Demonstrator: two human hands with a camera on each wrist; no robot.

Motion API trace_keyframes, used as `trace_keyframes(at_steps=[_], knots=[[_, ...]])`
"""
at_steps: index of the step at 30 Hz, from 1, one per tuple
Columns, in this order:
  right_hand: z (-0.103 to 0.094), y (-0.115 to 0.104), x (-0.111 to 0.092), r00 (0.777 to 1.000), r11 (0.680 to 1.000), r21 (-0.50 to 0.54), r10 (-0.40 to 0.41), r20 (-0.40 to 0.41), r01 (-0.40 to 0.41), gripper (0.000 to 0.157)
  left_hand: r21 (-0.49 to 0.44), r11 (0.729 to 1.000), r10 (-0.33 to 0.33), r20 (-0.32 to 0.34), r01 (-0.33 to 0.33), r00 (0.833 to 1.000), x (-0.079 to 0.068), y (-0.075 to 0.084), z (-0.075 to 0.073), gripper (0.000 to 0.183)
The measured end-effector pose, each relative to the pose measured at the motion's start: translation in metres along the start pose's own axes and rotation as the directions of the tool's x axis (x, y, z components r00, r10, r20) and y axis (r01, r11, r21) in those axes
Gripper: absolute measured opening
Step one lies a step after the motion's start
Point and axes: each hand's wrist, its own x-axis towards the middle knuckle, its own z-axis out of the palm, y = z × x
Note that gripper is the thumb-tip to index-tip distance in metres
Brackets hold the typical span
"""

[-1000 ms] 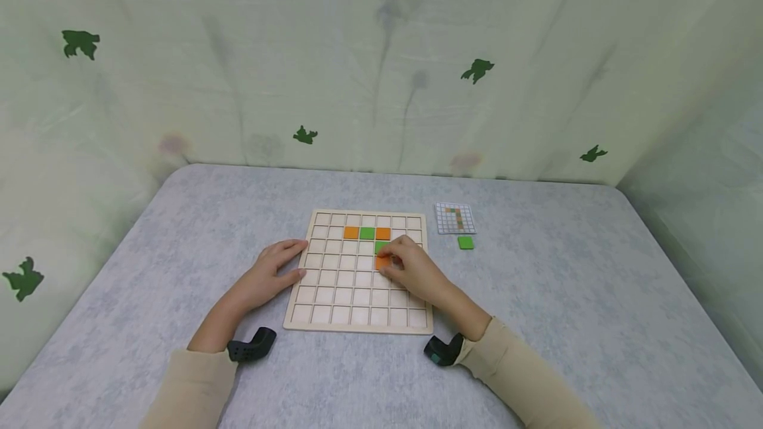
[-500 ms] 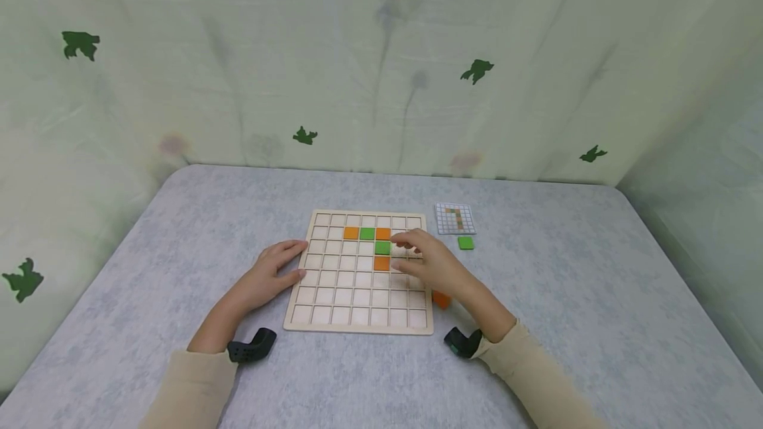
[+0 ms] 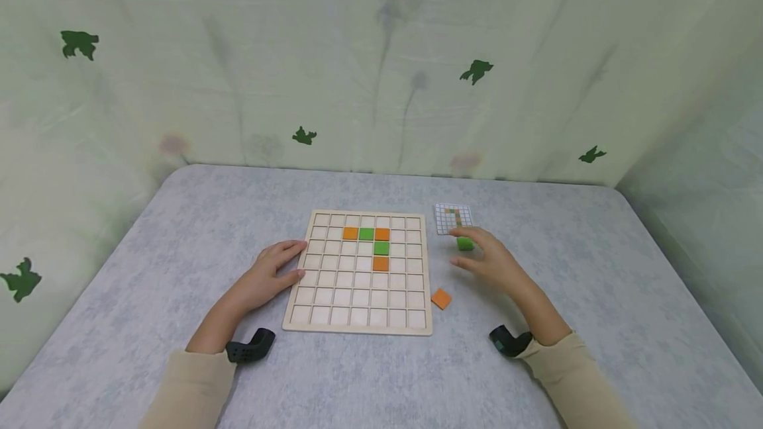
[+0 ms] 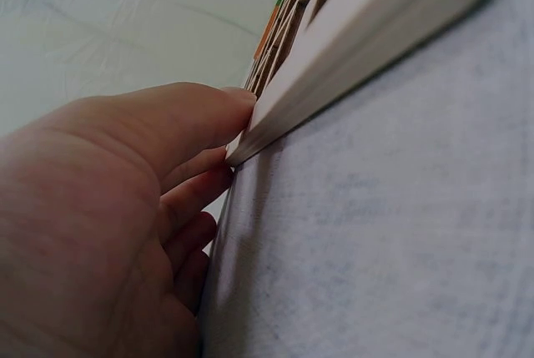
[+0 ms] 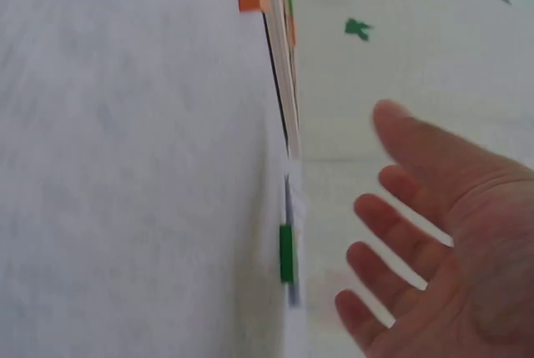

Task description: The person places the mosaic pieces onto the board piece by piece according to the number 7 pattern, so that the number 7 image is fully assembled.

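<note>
My left hand (image 3: 268,277) rests at the left edge of a wooden grid board (image 3: 342,298), its thumb on the rim in the left wrist view. On the board sit an orange tile (image 3: 350,234), a green tile (image 3: 366,234) and another orange tile (image 3: 381,234) in a row. Below the last come a green tile (image 3: 381,248) and an orange tile (image 3: 380,263). To the right of the board my right hand (image 3: 495,263) hovers with fingers spread, holding nothing. A loose green tile (image 3: 465,244) lies partly behind its fingers; the right wrist view shows that green tile (image 5: 287,254) apart from them.
A small pattern card (image 3: 444,218) lies beyond the loose green tile, partly covered by the right fingers. One loose orange tile (image 3: 441,298) lies by the board's right edge. Behind the table (image 3: 357,376) hangs a pale curtain (image 3: 357,51) with green shapes.
My right hand has let go of the orange tile in the board's third row and moved right, over to the loose green tile. The loose orange tile has come into view. The left hand stays put.
</note>
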Motion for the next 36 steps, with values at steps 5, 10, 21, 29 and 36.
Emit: trace_keyframes(at_steps=[5,10,21,29,36], knots=[[-0.002,0.021,-0.001,0.998,0.998,0.003,0.057,0.005,-0.057,0.052,0.003,1.0,0.006,-0.003,-0.006,1.0,-0.001,-0.001,0.0,0.058],[0.0,0.03,0.0,0.998,0.997,-0.032,0.065,-0.008,-0.065,0.046,-0.005,1.0,0.005,-0.003,-0.005,1.0,-0.002,-0.001,0.0,0.058],[0.003,0.027,0.003,0.987,0.978,-0.134,0.156,-0.046,-0.161,0.031,-0.007,1.0,0.006,0.0,-0.006,1.0,-0.002,0.0,-0.001,0.058],[0.002,0.002,0.003,0.994,0.993,-0.083,0.074,-0.076,-0.08,0.034,0.002,1.0,0.002,-0.001,-0.002,1.0,-0.001,0.0,-0.001,0.058],[0.018,-0.033,0.006,0.994,0.999,0.0,-0.054,-0.099,0.054,0.034,0.002,1.0,0.009,-0.004,-0.009,1.0,-0.001,0.0,-0.001,0.058]])
